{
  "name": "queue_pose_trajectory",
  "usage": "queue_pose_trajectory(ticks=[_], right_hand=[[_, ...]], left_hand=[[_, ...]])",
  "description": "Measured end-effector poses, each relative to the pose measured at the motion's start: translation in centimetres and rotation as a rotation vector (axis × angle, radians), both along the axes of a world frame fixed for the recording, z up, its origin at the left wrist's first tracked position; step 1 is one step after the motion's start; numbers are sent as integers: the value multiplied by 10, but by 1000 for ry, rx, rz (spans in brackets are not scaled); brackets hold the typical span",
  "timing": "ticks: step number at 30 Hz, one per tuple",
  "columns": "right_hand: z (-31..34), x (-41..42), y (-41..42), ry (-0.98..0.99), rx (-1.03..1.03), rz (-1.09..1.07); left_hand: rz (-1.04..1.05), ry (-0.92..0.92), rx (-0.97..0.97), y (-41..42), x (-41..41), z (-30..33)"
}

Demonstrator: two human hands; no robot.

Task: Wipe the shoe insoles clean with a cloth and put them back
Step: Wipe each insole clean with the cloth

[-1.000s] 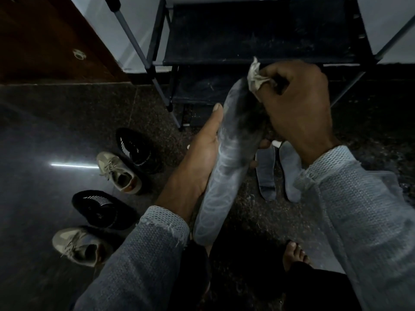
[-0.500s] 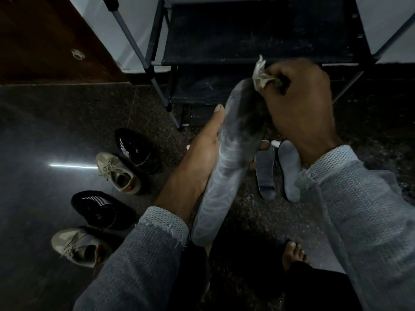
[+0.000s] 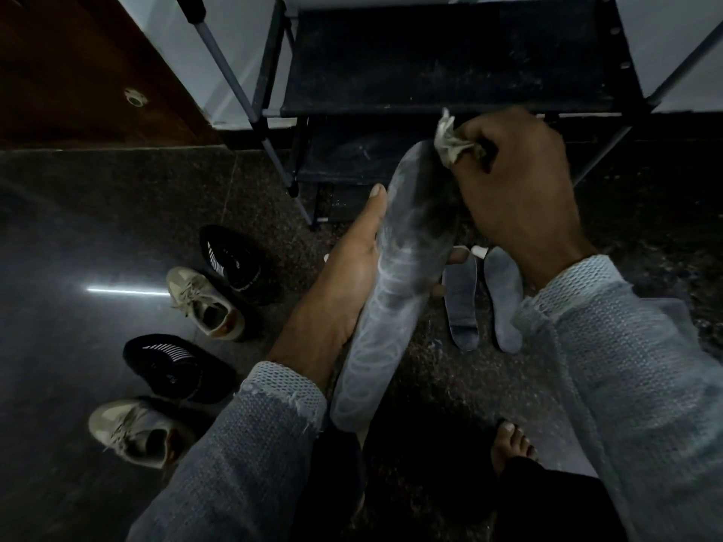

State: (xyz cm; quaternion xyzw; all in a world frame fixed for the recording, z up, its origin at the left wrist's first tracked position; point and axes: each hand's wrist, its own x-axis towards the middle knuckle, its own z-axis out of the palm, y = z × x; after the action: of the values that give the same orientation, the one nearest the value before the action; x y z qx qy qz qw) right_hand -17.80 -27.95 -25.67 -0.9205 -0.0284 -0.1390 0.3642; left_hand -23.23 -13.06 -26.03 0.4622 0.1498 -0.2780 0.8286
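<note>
Above the dark floor (image 3: pixel 98 236), in front of the rack (image 3: pixel 450 60), one insole (image 3: pixel 395 291) is held up lengthwise, heel end towards the body, toe end away; it is cradled along its left edge by the left hand (image 3: pixel 352 267), thumb laid straight up the rim, fingertips seen curling round from beneath on the far side; the grip is therefore a loose wrap round the insole. The cloth (image 3: pixel 452 144) is bunched and pinched in the curled fingers of the right hand (image 3: pixel 516 181) and is pressed at the toe end. Two more insoles (image 3: pixel 461 303) lie flat on the floor, just beside each other, behind the held one. Four shoes are set to the left: two black (image 3: pixel 234 260), two beige (image 3: pixel 203 303).

Handling, as judged: the insole is thought light, thin and flexible, liable to bend under wiping pressure; support from below along the mid-length is advised, edges being the best hold; the surface appears dusty, not slippery.
</note>
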Motion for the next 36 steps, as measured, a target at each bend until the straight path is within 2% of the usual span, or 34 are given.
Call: queue_pose_trajectory(ticks=[5, 9, 11, 15, 17, 23, 26, 29, 33, 36], right_hand=[[9, -5, 10, 50, 68, 201], [10, -2, -2, 17, 23, 66], [10, -2, -4, 27, -13, 72], [19, -11, 0, 244, -57, 354], [20, -13, 3, 302, -29, 421], [7, -8, 4, 51, -15, 121], [14, -10, 3, 203, 1, 286], [19, -13, 4, 311, -109, 489], [15, -14, 9, 182, 28, 282], [13, -13, 8, 149, 10, 206]], left_hand=[[16, -13, -22, 1, 1, 0], [-37, -16, -25, 0, -1, 0], [-31, -28, -28, 2, 0, 0], [65, -36, -27, 7, 4, -3], [116, -19, -41, 8, 5, -3], [123, -17, -64, 5, 5, -3], [136, -39, -15, 10, 4, -4], [143, -58, 52, 14, 7, -5], [158, -35, -23, 10, 7, -4], [163, -47, -27, 11, 8, -7]])
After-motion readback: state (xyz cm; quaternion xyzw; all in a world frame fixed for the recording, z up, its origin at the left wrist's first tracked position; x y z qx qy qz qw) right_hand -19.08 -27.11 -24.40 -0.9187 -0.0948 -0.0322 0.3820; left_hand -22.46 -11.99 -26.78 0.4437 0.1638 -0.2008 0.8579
